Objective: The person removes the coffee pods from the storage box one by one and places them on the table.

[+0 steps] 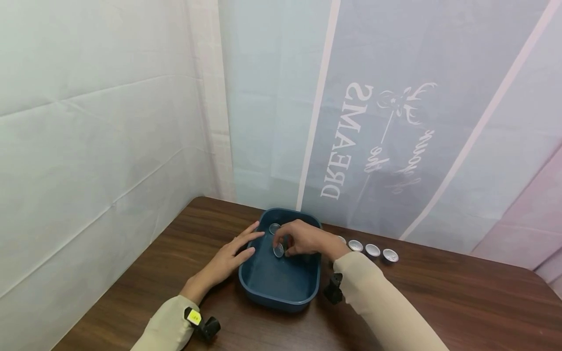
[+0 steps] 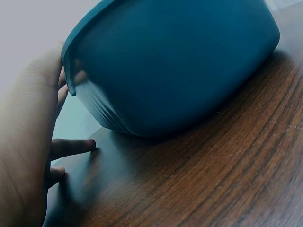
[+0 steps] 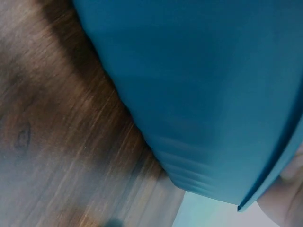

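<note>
A deep blue plastic bin [image 1: 281,280] stands on the table. My right hand [image 1: 300,237] reaches over its right side, fingers curled down inside. Between its fingertips and thumb it pinches a small round silver-topped cup [image 1: 278,250], which tilts low in the bin. Farther back inside, another such cup [image 1: 274,228] lies near the rear wall. My left hand [image 1: 228,258] rests at the bin's left rim with its fingers spread and fairly straight. In the left wrist view, some fingertips [image 2: 87,145] touch the table outside the bin [image 2: 189,66]; the others are partly behind its rim.
To the right of the bin, a row of silver-topped cups [image 1: 372,250] stands on the dark wooden table [image 1: 439,297], partly hidden by my right forearm. A printed cloth [image 1: 272,122] hangs behind the table, and a pale cloth [image 1: 110,146] borders its left side.
</note>
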`<state>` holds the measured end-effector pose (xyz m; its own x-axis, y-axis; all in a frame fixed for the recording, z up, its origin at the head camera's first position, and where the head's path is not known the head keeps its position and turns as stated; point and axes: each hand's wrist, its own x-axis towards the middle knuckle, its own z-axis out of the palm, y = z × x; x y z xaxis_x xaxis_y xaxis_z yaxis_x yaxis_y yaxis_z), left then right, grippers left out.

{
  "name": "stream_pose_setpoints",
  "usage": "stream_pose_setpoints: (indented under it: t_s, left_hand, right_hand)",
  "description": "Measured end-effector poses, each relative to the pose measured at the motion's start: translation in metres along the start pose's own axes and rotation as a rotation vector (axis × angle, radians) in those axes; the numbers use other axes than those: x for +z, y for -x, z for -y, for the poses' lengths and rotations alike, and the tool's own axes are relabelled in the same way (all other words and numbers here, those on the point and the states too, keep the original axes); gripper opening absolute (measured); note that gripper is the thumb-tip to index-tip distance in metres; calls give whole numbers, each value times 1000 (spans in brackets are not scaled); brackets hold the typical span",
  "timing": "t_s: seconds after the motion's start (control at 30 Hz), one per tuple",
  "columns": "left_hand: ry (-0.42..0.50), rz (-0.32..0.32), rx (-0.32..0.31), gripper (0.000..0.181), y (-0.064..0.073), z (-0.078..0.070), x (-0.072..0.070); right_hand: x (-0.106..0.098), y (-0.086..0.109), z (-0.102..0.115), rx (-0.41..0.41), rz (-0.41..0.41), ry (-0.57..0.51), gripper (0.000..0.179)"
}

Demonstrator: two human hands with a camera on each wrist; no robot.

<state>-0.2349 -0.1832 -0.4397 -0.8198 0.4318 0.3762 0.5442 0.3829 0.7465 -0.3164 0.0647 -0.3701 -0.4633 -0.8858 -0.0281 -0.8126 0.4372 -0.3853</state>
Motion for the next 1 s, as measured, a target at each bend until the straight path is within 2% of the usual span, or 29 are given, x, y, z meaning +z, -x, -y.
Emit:
stream_pose_setpoints:
  t_s: [0.3, 0.7, 1.0]
  left_hand:
    - [4, 1, -9, 45, 0, -2, 1]
    - [-12, -11, -12, 45, 1, 1, 1]
    - [-8, -15, 6, 46, 2, 1, 2]
  right_hand:
    - [-8, 13, 5, -92, -69, -40, 31]
    - [-17, 38, 8, -97, -215, -134, 34]
    - [-31, 70, 2, -65, -356, -179, 36]
